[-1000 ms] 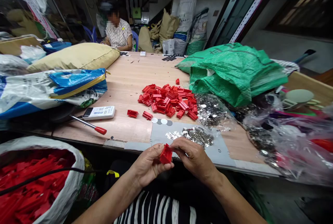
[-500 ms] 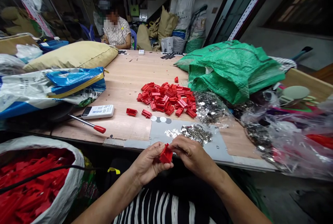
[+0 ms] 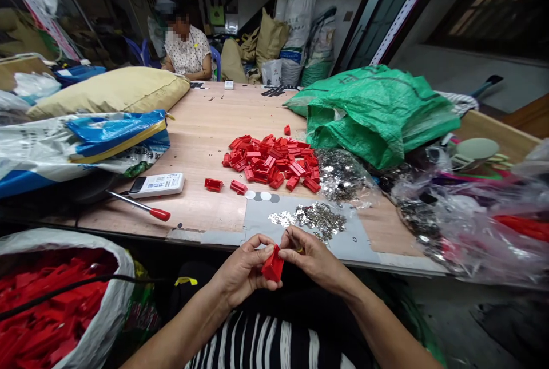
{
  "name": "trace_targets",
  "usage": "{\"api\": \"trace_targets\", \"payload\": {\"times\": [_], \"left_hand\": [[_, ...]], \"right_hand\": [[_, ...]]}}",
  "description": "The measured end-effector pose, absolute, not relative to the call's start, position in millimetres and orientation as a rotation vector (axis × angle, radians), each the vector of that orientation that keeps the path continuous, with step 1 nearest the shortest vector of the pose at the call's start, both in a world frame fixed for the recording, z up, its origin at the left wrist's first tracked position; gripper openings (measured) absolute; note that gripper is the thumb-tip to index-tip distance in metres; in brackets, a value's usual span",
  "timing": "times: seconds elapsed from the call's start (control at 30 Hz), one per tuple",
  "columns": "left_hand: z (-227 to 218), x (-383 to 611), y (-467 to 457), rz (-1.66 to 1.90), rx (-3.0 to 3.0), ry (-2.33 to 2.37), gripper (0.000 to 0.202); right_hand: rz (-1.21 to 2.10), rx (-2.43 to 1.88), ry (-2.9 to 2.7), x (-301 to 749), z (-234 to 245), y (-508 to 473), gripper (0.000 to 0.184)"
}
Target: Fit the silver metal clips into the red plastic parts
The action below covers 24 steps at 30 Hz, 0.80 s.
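Both my hands meet just below the table's near edge, over my lap. My left hand pinches a small red plastic piece between thumb and fingers. My right hand is closed against the top of the same piece, its fingertips pressed together on it; anything small in them is hidden. On the table ahead lies a pile of red plastic pieces, with two stray ones to its left. A heap of small shiny metal parts rests on a grey sheet right in front of my hands.
A white sack of red pieces stands at my lower left. A remote and a red-handled screwdriver lie left of the pile. Green bag, clear plastic bags and sacks crowd the sides. Another person sits at the far end.
My hands stayed together on the red piece, which has tilted a little lower between them. The view has shifted slightly to the right.
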<state>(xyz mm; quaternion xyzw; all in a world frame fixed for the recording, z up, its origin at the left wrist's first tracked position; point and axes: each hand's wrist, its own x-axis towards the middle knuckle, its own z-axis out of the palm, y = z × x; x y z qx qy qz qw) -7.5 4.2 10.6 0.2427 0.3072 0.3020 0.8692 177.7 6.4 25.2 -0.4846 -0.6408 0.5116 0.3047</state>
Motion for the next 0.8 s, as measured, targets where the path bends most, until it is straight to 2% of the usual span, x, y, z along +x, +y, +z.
{"api": "trace_targets", "payload": {"times": [0.13, 0.3, 0.57, 0.67, 0.8], "left_hand": [[6.3, -7.0, 1.6, 0.583, 0.595, 0.675, 0.025], [9.7, -2.2, 5.4, 0.638, 0.672, 0.754, 0.032], [25.3, -3.9, 5.0, 1.022, 1.254, 0.839, 0.037], [19.7, -4.6, 3.2, 1.043, 1.313, 0.863, 0.029], [12.9, -6.9, 2.2, 1.039, 1.449, 0.896, 0.027]], "right_hand": [[1.430, -1.270, -1.655, 175.1, 16.1, -0.3, 0.016], [1.361, -1.294, -1.567, 174.1, 10.0, -1.9, 0.018], [1.178, -1.327, -1.362, 171.3, -0.7, -4.8, 0.027], [1.307, -1.291, -1.272, 165.9, 0.0, -10.1, 0.028], [1.592, -1.215, -1.108, 162.8, 4.8, -16.2, 0.039]]}}
